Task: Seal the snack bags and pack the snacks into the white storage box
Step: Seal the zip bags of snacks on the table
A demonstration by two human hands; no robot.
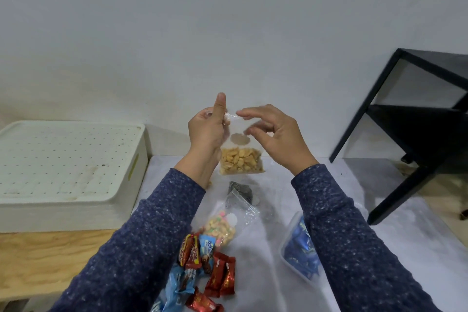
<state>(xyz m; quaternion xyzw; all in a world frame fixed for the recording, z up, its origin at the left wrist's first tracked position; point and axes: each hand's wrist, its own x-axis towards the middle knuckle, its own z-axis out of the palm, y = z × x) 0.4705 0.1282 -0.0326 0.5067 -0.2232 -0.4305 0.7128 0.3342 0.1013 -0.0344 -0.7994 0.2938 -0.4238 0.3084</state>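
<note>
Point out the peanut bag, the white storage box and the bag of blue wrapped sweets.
peanut bag (240, 161), head view, on the nuts.
white storage box (68, 159), head view, on its perforated lid.
bag of blue wrapped sweets (300, 251), head view, on the blue wrappers.

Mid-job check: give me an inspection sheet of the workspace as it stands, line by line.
Surface: pale grey sheet over a light wooden tabletop.
Job's things: clear plastic bag of peanuts held up; white storage box with perforated lid at left, lid on.
Clutter: clear bag of coloured cereal, red and blue wrapped candy bars, clear container of blue packets, dark packet.
Grips: left hand pinches the bag's top corner; right hand at the top edge, contact blurred.
Cables: nothing seen.
Surroundings: white wall, black metal-framed shelf at right.
</note>
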